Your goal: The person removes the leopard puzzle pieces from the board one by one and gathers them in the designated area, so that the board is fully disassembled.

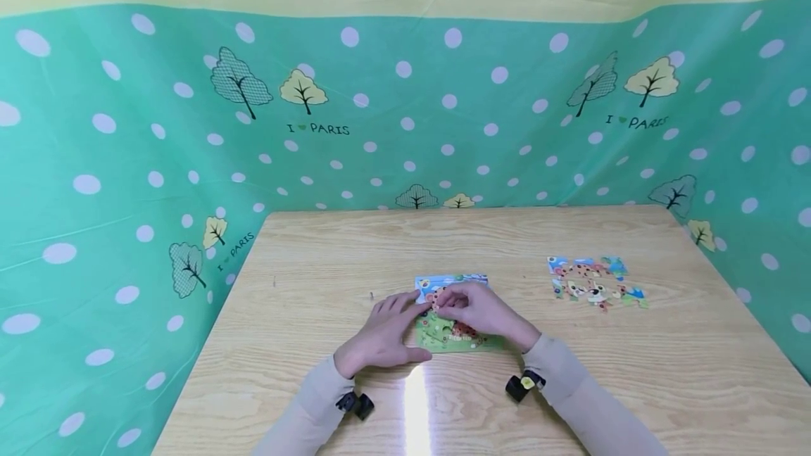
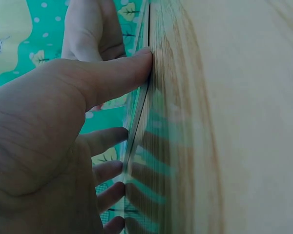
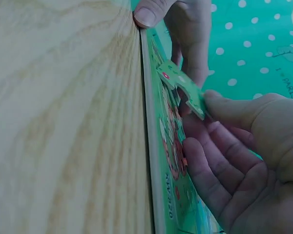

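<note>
A puzzle board (image 1: 434,345) with an animal picture and a green lower part lies flat on the table. My left hand (image 1: 385,333) rests at its left side, fingers spread, the thumb near the board's lower left corner. Over the board, my right hand (image 1: 484,312) pinches a green puzzle piece (image 3: 183,82) between thumb and fingers. The right wrist view shows this piece tilted, raised off the board at one side. Part of the board's picture is hidden beneath the right hand.
To the right lies a group of puzzle pieces (image 1: 586,274), partly spread apart, with dog-like faces on them. The wooden table (image 1: 304,259) ends at a green dotted curtain (image 1: 380,104) behind and at both sides.
</note>
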`<control>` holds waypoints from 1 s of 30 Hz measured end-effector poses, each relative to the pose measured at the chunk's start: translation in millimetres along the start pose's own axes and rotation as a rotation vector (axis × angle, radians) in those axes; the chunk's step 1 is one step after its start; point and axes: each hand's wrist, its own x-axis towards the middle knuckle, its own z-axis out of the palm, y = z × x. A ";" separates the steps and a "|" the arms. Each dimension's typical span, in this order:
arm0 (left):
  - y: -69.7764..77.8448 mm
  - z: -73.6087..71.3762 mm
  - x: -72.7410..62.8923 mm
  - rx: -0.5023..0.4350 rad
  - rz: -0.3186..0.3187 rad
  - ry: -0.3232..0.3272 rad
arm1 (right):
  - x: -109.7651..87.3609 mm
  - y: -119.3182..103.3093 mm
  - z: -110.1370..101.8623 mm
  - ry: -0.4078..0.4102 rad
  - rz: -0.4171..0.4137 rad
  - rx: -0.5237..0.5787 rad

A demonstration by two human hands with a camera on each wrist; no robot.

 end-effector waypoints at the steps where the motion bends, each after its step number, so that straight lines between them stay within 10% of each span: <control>1: -0.6 -0.1 0.4 -0.001 -0.003 -0.002 | -0.1 0.6 -1.0 0.009 0.006 0.007; 11: -1.2 -2.4 1.1 0.004 -0.011 -0.009 | -5.0 12.2 -16.9 0.074 0.112 0.200; 30: 23.4 6.4 1.4 -0.122 -0.030 0.071 | -33.7 36.5 -49.0 0.163 0.196 0.108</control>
